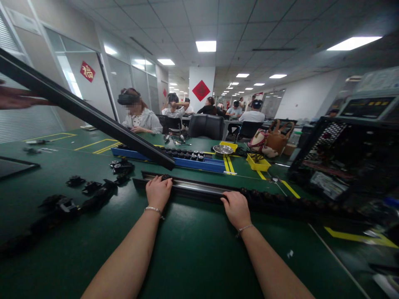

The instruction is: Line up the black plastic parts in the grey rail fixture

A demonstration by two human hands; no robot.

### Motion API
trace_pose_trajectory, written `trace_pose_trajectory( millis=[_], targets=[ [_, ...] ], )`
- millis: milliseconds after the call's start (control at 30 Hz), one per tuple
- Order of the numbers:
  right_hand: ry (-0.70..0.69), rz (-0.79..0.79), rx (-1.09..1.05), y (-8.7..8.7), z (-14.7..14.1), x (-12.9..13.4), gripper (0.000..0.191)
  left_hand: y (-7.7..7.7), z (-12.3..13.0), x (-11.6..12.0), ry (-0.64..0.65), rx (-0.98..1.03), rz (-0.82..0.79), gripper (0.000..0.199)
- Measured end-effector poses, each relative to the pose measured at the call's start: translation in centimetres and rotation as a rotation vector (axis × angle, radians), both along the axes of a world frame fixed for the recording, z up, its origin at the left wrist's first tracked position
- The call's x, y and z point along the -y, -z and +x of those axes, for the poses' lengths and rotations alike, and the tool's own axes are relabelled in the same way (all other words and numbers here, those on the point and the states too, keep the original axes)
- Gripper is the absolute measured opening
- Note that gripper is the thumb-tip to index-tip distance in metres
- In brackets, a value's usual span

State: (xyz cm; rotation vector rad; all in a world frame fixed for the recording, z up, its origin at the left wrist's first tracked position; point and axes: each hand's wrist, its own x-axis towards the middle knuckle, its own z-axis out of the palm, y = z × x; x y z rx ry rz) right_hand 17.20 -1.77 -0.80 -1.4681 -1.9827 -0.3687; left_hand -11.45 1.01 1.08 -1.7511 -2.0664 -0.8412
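Note:
A long black channel rail [199, 192] with a shiny metal inside lies across the green table in front of me. My left hand [158, 193] is closed near its left end, fingers curled over a small black part [166, 177] in the channel. My right hand [237, 207] is closed over the rail's near wall farther right, beside a row of black parts [264, 196] seated in the channel. Its fingertips are partly hidden. A second long black rail [93, 118] slopes down from the upper left, its lower end above the table behind my left hand. Another person's hand [21, 97] touches it.
Loose black parts [92, 187] lie on the left of the table [193, 253]. Behind my rail sits a blue tray [199, 164] with several small parts. A metal bowl [222, 149], a yellow bin [258, 162] and an opened black case [330, 162] stand to the right. A person [140, 114] sits across.

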Motion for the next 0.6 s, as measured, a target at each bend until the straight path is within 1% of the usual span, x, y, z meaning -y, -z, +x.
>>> trace_pose_trajectory(
  millis=[67, 367, 500, 600],
  targets=[
    [-0.002, 0.004, 0.004, 0.0, 0.0, 0.0, 0.018, 0.0, -0.1, 0.0, -0.005, 0.001, -0.005, 0.034],
    [0.007, -0.015, 0.002, -0.2, -0.1, 0.2, 0.019, 0.2, -0.7, -0.4, -0.122, 0.037, -0.035, 0.035],
    [0.009, -0.010, 0.006, -0.2, -0.1, 0.2, 0.019, 0.1, -1.5, -0.4, -0.152, 0.045, -0.043, 0.035],
    [0.009, -0.012, 0.015, -0.2, 0.0, 0.2, 0.020, 0.1, -2.3, -0.5, -0.144, 0.058, -0.061, 0.036]
  ],
)
